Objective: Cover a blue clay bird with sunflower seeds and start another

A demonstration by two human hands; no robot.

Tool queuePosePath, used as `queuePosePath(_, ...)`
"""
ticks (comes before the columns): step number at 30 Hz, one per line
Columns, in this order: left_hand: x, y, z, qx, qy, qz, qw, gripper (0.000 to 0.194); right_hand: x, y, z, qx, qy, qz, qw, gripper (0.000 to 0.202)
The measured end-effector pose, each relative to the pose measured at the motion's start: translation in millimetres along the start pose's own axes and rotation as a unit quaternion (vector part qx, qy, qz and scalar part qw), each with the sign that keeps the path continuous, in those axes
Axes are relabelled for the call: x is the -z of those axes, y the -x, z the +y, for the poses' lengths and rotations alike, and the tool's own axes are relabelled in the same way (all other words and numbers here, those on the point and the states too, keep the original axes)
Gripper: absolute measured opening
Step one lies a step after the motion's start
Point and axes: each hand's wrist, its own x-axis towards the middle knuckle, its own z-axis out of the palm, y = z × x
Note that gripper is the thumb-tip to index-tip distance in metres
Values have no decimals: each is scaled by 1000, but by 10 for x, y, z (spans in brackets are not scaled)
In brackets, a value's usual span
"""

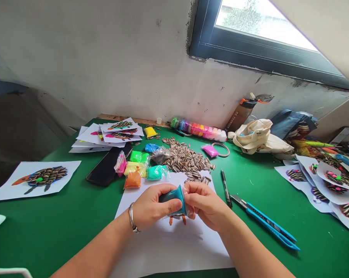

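Observation:
A clear packet of blue modelling clay is held above a white sheet of paper. My left hand, with a bracelet at the wrist, is closed around the packet's body. The fingers of my right hand pinch the clear plastic at its right end. Below the packet, two small orange-brown pieces show on the paper; whatever lies above them is hidden by my hands. Just beyond sits a heap of striped sunflower seeds, some of them on the sheet's far edge.
Several clay packets, including an orange one, sit beside a black phone. A pen and blue utility knife lie right. Seed pictures are left, others right. A bottle and cloth bag stand behind.

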Motion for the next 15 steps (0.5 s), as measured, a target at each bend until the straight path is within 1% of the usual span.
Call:
queuePosePath(1, -5, 0, -16, -4, -26, 16, 1000, 35, -6, -6, 3, 6, -8, 11, 1000, 20)
queuePosePath(3, -15, 2, -35, -18, -97, 74, 992, 41, -15, -14, 4, 28, -24, 47, 998, 25)
queuePosePath(5, -29, 12, -40, -46, -185, 139, 972, 49, -18, -16, 1, 59, -35, 88, 994, 28)
queuePosePath(6, -38, 19, -39, -66, -229, 161, 958, 52, -18, -14, 1, 75, -38, 104, 991, 29)
queuePosePath(8, -58, 35, -43, -112, -303, 175, 930, 56, -23, -9, 11, 99, -32, 118, 988, 30)
queuePosePath(10, -76, 48, -62, -148, -342, 175, 911, 58, -40, -8, 38, 111, -7, 119, 987, 29)
queuePosePath(12, -85, 55, -94, -159, -353, 181, 904, 56, -67, -16, 73, 112, 22, 117, 987, 28)
queuePosePath(15, -80, 55, -134, -162, -344, 178, 908, 51, -102, -35, 107, 103, 24, 106, 989, 27)
